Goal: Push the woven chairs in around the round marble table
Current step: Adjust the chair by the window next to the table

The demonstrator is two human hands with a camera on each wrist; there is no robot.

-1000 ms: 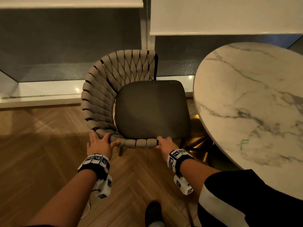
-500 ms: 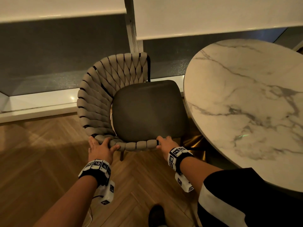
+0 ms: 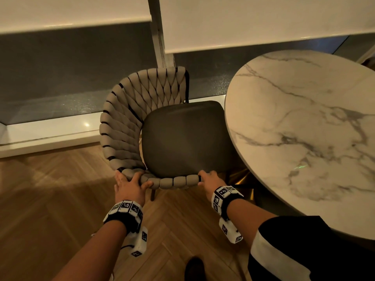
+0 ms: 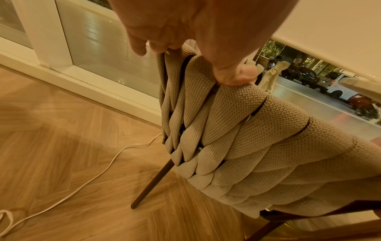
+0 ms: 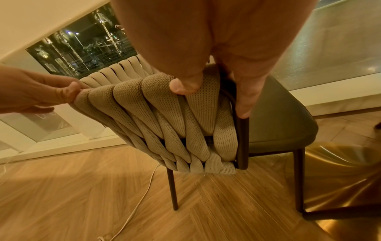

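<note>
A woven chair (image 3: pixel 129 118) with beige knit bands and a dark seat cushion (image 3: pixel 182 138) stands left of the round marble table (image 3: pixel 304 128); the seat's right edge reaches under the tabletop rim. My left hand (image 3: pixel 129 185) grips the near curve of the woven rim, thumb on top (image 4: pixel 235 75). My right hand (image 3: pixel 211 179) grips the rim's end, thumb on the bands (image 5: pixel 185 86) and fingers down the dark frame post (image 5: pixel 243 138). In the right wrist view the left hand (image 5: pixel 41 91) shows pinching the band edge.
A low white window sill (image 3: pixel 50 134) and glass run behind the chair, with roller blinds above. A white cable (image 4: pixel 82 182) lies on the herringbone wood floor (image 3: pixel 50 199) under the chair. The table's brass base (image 5: pixel 340 171) sits right of the chair legs. My shoe (image 3: pixel 194 268) is below.
The chair has shifted right toward the table, its seat edge now meeting the tabletop rim. Both hands keep the same hold on the woven rim.
</note>
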